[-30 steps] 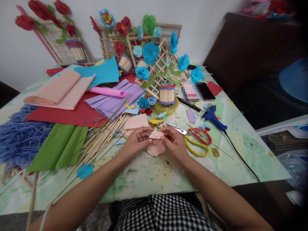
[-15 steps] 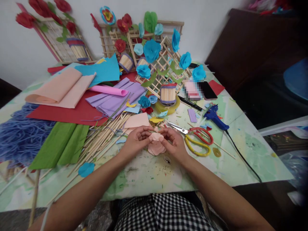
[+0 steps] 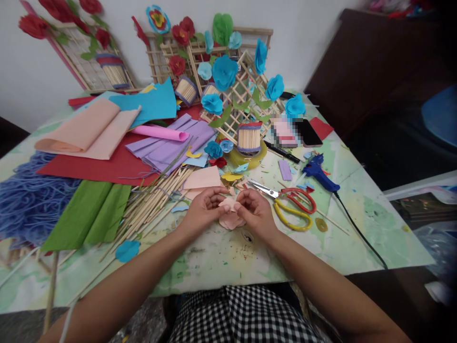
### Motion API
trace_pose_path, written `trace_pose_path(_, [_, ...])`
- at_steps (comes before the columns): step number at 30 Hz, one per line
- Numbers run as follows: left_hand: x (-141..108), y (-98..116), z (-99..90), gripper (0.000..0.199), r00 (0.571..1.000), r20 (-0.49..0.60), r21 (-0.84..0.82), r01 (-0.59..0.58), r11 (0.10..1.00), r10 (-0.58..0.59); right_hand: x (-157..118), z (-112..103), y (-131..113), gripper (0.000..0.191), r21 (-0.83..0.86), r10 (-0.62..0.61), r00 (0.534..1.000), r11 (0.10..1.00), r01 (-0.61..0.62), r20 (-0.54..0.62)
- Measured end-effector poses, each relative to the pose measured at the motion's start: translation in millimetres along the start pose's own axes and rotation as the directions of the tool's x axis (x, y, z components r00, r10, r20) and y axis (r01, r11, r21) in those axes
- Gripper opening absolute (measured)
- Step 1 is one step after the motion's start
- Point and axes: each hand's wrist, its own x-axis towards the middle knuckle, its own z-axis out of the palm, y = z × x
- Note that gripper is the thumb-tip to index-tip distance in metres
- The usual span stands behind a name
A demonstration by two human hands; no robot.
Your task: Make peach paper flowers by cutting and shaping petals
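Observation:
Between the fingertips of my left hand (image 3: 205, 209) and my right hand (image 3: 257, 214) is a small pale pink paper petal piece (image 3: 229, 205). Both thumbs press on its near edge, and the other fingers curl behind it. Just below it shows a scalloped pink paper flower shape (image 3: 231, 221); whether the two touch, I cannot tell. Flat pink paper (image 3: 203, 178) lies beyond my left hand. Red-and-yellow-handled scissors (image 3: 294, 209) rest open to the right of my right hand, blades pointing up and left.
A blue glue gun (image 3: 319, 174) with a black cord lies at the right. Wooden sticks (image 3: 157, 202), green crepe paper (image 3: 87, 214) and blue yarn (image 3: 32, 200) cover the left. A stick lattice with blue paper flowers (image 3: 224, 73) stands behind, beside a phone (image 3: 307, 133).
My thumbs have shifted slightly on the pink petal piece, and it looks a little more folded between them. The view has moved slightly; everything else stays in place.

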Motion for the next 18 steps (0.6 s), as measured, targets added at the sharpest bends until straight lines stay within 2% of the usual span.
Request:
trace_pose_path(4, [1.2, -0.7, -2.2, 0.038, 1.000, -0.017, 0.019, 0.012, 1.000, -0.012, -0.7, -1.9, -2.4, 0.015, -0.055, -0.064, 0.995, 0.996, 0.068, 0.080])
trace_pose_path(8, [3.2, -2.5, -7.4, 0.038, 1.000, -0.026, 0.029, -0.013, 1.000, 0.013, -0.9, -3.9, -2.7, 0.036, -0.131, -0.158, 0.981, 0.976, 0.172, 0.108])
trace_pose_path(10, [3.7, -3.1, -8.4, 0.038, 0.999, -0.026, 0.033, -0.021, 0.999, 0.022, -0.6, -4.6, -0.7, 0.039, -0.170, -0.188, 0.974, 0.963, 0.208, 0.125])
trace_pose_path(14, [3.3, -2.9, -7.7, 0.037, 0.999, -0.020, 0.057, -0.040, 0.998, 0.041, 0.9, -5.5, 2.9, 0.023, -0.251, -0.218, 0.967, 0.937, 0.245, 0.130])
trace_pose_path(16, [2.5, -2.4, -6.8, 0.037, 0.999, -0.010, 0.068, -0.050, 0.996, 0.051, 1.7, -5.5, 2.8, 0.009, -0.259, -0.217, 0.970, 0.936, 0.238, 0.108])
trace_pose_path(18, [1.6, -1.7, -6.0, 0.037, 0.999, -0.001, 0.073, -0.049, 0.996, 0.049, 2.2, -5.1, 2.0, 0.005, -0.249, -0.193, 0.977, 0.946, 0.209, 0.087])
